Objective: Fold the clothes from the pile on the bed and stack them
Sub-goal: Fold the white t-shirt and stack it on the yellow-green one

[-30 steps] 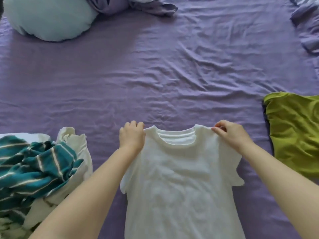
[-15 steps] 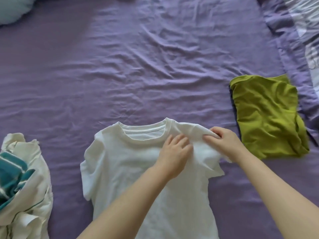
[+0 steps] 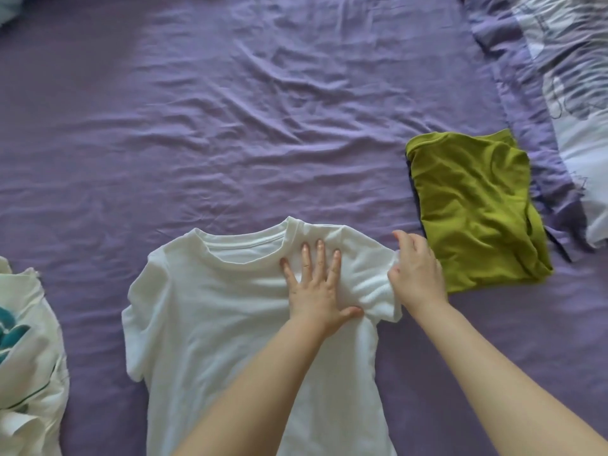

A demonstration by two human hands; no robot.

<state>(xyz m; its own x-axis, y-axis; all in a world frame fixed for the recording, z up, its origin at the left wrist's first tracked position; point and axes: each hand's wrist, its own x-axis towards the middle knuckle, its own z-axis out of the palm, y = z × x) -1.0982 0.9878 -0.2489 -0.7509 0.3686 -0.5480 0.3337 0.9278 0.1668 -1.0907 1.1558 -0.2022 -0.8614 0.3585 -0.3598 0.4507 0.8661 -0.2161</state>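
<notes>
A white T-shirt (image 3: 210, 324) lies face up on the purple bed sheet (image 3: 230, 126), collar pointing away from me. My left hand (image 3: 316, 287) presses flat on the shirt's right chest, fingers straight and spread. My right hand (image 3: 416, 274) grips the shirt's right sleeve at its outer edge, with the fabric bunched under the fingers. A folded olive-green garment (image 3: 473, 212) lies on the sheet just right of my right hand. The pile of unfolded clothes (image 3: 29, 350), white with teal stripes, sits at the left edge.
A purple and white patterned duvet (image 3: 559, 93) runs along the right side of the bed. A pale blue pillow corner (image 3: 6, 11) shows at the top left. Wrinkled sheet stretches beyond the shirt.
My left hand has flattened and spread on the shirt's chest. My right hand has slid outward from the shoulder to the sleeve. The view has shifted a little to the right.
</notes>
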